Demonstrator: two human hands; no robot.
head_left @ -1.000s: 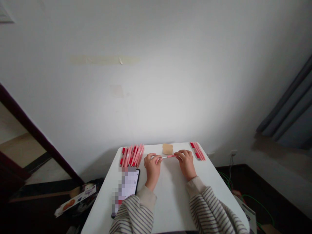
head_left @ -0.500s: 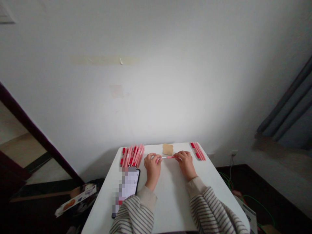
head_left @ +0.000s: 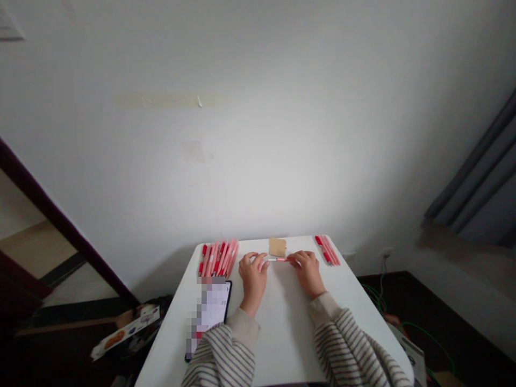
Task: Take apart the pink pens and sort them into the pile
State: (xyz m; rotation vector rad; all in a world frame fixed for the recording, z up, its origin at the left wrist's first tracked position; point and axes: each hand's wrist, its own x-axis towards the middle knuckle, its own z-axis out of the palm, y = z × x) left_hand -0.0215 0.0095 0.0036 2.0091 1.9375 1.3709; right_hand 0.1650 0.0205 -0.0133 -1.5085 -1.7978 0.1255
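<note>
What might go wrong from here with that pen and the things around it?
The slim pen spans the fingertips of the left hand and right hand; a loose grip might drop it. The left sleeve overlaps the phone in view and could nudge it. The small pen group sits near the table's far right corner; a bump might roll some off.
</note>
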